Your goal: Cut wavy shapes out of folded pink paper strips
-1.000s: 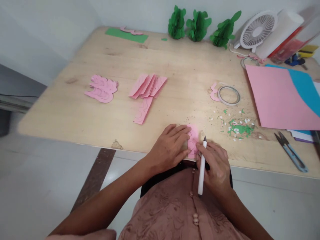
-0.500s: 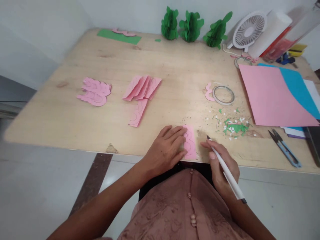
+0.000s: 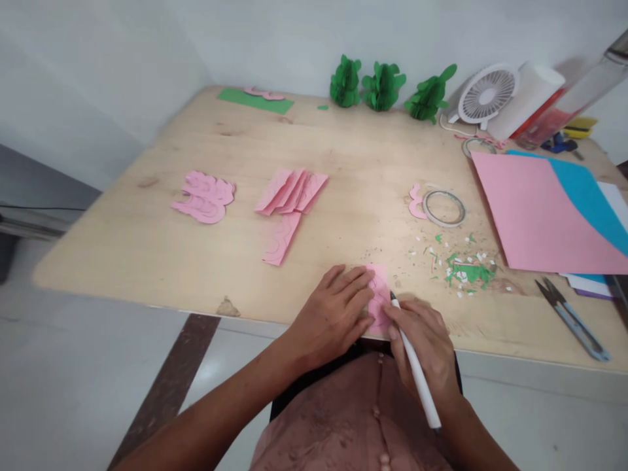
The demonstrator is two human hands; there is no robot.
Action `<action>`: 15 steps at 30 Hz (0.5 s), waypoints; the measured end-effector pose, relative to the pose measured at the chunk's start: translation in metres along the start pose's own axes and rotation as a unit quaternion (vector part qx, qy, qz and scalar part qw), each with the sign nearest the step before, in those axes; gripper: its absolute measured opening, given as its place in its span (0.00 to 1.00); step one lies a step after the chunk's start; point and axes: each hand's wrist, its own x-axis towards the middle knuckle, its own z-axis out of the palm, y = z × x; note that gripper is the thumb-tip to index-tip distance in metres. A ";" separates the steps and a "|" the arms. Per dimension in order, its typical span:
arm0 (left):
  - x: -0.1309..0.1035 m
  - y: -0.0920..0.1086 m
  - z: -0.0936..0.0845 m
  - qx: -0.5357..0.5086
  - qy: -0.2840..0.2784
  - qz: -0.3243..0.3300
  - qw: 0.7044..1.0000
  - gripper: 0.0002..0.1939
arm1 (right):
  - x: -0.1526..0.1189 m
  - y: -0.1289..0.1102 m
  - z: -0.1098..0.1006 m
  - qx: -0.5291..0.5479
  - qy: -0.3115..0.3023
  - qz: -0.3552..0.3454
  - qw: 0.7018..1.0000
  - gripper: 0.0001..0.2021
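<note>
A small pink paper piece [image 3: 378, 282] with curved pen lines lies at the table's front edge. My left hand [image 3: 338, 311] rests flat on its left side, fingers spread. My right hand [image 3: 424, 340] is closed round a white pen [image 3: 417, 373], whose dark tip is at the paper's right edge. Behind my left hand are a folded pink strip [image 3: 280, 239] with drawn curves and, further left, a stack of pink scalloped cutouts [image 3: 206, 196].
White and green scraps [image 3: 471, 271], a tape roll [image 3: 444, 209] and snips [image 3: 574, 320] lie to the right, near large pink paper [image 3: 549, 216]. Green paper shapes [image 3: 383, 86], a white fan [image 3: 488, 95] and a clear bottle [image 3: 564, 104] stand at the back.
My right hand has moved left with the pen, bringing its tip to the pink paper. My left hand stays on the paper. The whole view has shifted, with the table now lower in the picture.
</note>
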 end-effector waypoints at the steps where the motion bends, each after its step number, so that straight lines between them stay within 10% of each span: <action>1: 0.000 0.000 0.000 0.001 -0.002 -0.001 1.000 0.13 | -0.001 0.000 0.001 -0.005 0.003 -0.004 1.000 0.12; 15: 0.000 -0.001 -0.002 0.004 0.000 -0.004 1.000 0.15 | -0.003 0.002 0.006 -0.056 0.023 -0.033 0.998 0.10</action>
